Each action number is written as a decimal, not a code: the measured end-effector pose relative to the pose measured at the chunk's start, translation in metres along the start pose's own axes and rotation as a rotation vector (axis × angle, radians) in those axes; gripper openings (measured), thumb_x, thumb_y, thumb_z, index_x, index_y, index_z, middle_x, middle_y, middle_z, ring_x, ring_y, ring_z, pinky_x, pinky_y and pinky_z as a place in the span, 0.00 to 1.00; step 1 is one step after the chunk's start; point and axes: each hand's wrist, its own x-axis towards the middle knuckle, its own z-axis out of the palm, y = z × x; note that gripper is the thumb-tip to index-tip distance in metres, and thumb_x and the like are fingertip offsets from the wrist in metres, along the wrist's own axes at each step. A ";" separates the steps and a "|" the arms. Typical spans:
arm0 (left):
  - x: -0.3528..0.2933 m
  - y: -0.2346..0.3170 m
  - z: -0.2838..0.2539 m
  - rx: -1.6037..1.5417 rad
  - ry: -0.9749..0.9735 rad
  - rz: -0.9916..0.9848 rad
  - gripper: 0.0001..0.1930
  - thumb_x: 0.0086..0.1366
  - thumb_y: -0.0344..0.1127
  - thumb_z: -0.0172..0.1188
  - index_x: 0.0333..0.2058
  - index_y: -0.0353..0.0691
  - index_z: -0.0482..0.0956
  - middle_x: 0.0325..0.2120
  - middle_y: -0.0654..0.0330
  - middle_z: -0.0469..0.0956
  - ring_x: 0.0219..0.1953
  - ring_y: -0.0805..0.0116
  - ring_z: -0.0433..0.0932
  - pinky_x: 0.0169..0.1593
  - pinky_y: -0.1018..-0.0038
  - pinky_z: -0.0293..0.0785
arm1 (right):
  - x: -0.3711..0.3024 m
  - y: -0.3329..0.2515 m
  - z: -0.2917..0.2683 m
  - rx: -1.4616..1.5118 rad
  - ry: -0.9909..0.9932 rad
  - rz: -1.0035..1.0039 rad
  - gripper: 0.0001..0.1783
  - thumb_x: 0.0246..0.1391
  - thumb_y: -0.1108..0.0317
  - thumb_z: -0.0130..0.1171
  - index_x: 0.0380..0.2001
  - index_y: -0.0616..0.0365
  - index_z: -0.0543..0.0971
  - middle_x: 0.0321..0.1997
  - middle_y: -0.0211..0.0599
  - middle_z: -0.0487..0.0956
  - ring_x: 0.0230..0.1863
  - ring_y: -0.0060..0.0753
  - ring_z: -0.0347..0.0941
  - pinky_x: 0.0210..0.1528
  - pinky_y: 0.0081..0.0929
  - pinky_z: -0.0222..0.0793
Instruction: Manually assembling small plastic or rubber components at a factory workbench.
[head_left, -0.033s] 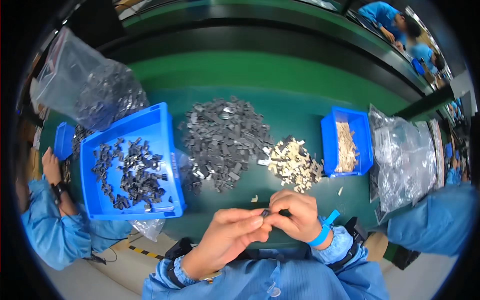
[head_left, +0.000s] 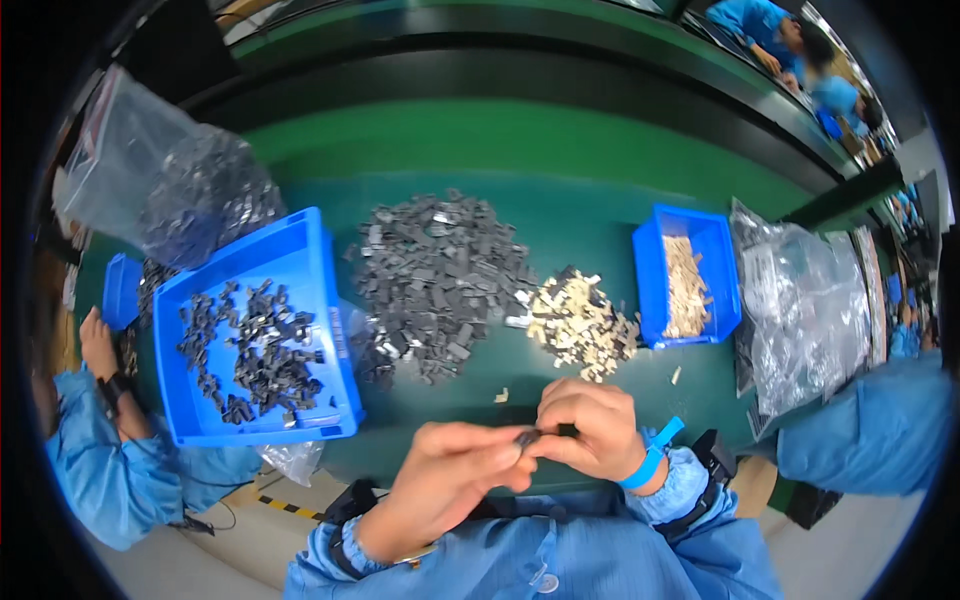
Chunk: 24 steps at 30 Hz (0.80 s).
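Observation:
My left hand (head_left: 447,478) pinches a small black part (head_left: 525,438) between thumb and fingers, close to my body. Meeting it from the other side, the closed fingertips of my right hand (head_left: 592,425) are on the same part. Fingers cover most of the piece, so its exact kind cannot be made out. Just beyond my hands lie a heap of cream and dark small pieces (head_left: 580,322) and a larger pile of black rectangular parts (head_left: 440,275). One loose cream piece (head_left: 501,396) rests on the green tabletop (head_left: 585,220) near my fingers.
A large blue bin (head_left: 342,385) with black parts stands left, a clear bag of dark parts (head_left: 210,190) behind it. At right are a smaller blue bin (head_left: 650,290) of cream strips and a clear plastic bag (head_left: 805,310). Co-workers' sleeves (head_left: 105,455) flank me.
The whole scene has shifted slightly left in view. Both hands stay together at the black part, which shows at a slightly different angle between the fingertips.

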 end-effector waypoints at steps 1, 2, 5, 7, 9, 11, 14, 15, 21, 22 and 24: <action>-0.010 0.004 0.002 0.054 -0.025 0.100 0.11 0.57 0.23 0.53 0.39 0.24 0.73 0.32 0.47 0.76 0.30 0.62 0.77 0.37 0.71 0.75 | 0.003 -0.001 -0.011 -0.116 -0.103 -0.153 0.13 0.37 0.69 0.66 0.24 0.62 0.73 0.23 0.38 0.73 0.22 0.32 0.70 0.25 0.26 0.66; -0.021 0.011 0.010 0.178 0.057 0.299 0.11 0.55 0.22 0.54 0.37 0.23 0.73 0.29 0.46 0.76 0.27 0.61 0.77 0.33 0.70 0.75 | 0.004 -0.010 -0.026 -0.227 -0.102 -0.200 0.13 0.35 0.69 0.67 0.23 0.61 0.74 0.23 0.36 0.73 0.23 0.35 0.71 0.26 0.29 0.67; -0.053 0.038 -0.003 0.653 0.263 1.269 0.13 0.60 0.30 0.46 0.36 0.25 0.73 0.29 0.44 0.75 0.29 0.60 0.78 0.35 0.69 0.76 | -0.024 -0.025 -0.082 -0.558 0.063 0.005 0.07 0.37 0.75 0.63 0.23 0.59 0.75 0.22 0.36 0.75 0.24 0.35 0.72 0.26 0.29 0.67; -0.068 0.059 -0.024 0.675 0.662 1.712 0.12 0.60 0.26 0.46 0.38 0.24 0.72 0.34 0.43 0.74 0.36 0.60 0.76 0.42 0.70 0.73 | -0.042 -0.031 -0.103 -0.772 0.152 0.273 0.06 0.38 0.78 0.60 0.24 0.61 0.75 0.23 0.38 0.74 0.24 0.38 0.71 0.26 0.27 0.66; -0.069 0.073 -0.035 1.394 1.193 1.314 0.13 0.59 0.24 0.48 0.42 0.25 0.71 0.41 0.45 0.73 0.44 0.60 0.72 0.49 0.71 0.67 | -0.062 -0.024 -0.113 -0.839 0.164 0.418 0.08 0.38 0.77 0.61 0.27 0.62 0.76 0.24 0.38 0.73 0.25 0.40 0.70 0.26 0.28 0.65; -0.063 0.089 -0.067 2.034 0.985 0.811 0.18 0.56 0.22 0.53 0.47 0.31 0.70 0.49 0.51 0.68 0.50 0.59 0.68 0.52 0.71 0.62 | -0.078 -0.012 -0.109 -0.851 0.159 0.470 0.10 0.38 0.76 0.61 0.29 0.61 0.76 0.26 0.38 0.73 0.25 0.40 0.70 0.27 0.29 0.65; -0.065 0.089 -0.069 2.245 0.990 0.779 0.18 0.55 0.21 0.53 0.46 0.31 0.70 0.48 0.50 0.68 0.50 0.58 0.68 0.52 0.69 0.62 | -0.086 0.008 -0.100 -0.831 0.162 0.516 0.13 0.37 0.74 0.62 0.32 0.61 0.76 0.28 0.38 0.73 0.26 0.40 0.69 0.29 0.29 0.64; -0.067 0.090 -0.060 2.178 1.011 0.926 0.17 0.55 0.20 0.52 0.46 0.31 0.70 0.47 0.49 0.69 0.49 0.57 0.69 0.52 0.69 0.62 | -0.087 0.012 -0.098 -0.829 0.177 0.522 0.15 0.36 0.74 0.63 0.33 0.60 0.76 0.29 0.38 0.73 0.26 0.40 0.69 0.29 0.30 0.64; -0.060 0.047 -0.027 1.907 0.696 1.275 0.15 0.51 0.21 0.56 0.41 0.30 0.74 0.36 0.44 0.74 0.40 0.52 0.73 0.42 0.64 0.71 | -0.085 0.019 -0.090 -0.750 0.326 0.505 0.09 0.38 0.79 0.61 0.28 0.64 0.76 0.28 0.38 0.72 0.25 0.33 0.70 0.26 0.24 0.66; -0.059 0.038 -0.025 1.859 0.478 1.211 0.16 0.49 0.22 0.59 0.39 0.31 0.75 0.35 0.45 0.74 0.38 0.53 0.74 0.40 0.65 0.71 | -0.084 0.019 -0.090 -0.756 0.332 0.481 0.10 0.37 0.80 0.61 0.28 0.63 0.76 0.28 0.38 0.72 0.25 0.33 0.70 0.26 0.24 0.65; -0.014 0.013 -0.005 1.864 0.292 0.822 0.17 0.45 0.22 0.62 0.38 0.33 0.75 0.34 0.50 0.74 0.36 0.57 0.74 0.40 0.69 0.71 | -0.093 0.021 -0.093 -0.802 0.365 0.476 0.10 0.37 0.80 0.61 0.28 0.64 0.76 0.27 0.38 0.71 0.25 0.32 0.69 0.25 0.23 0.65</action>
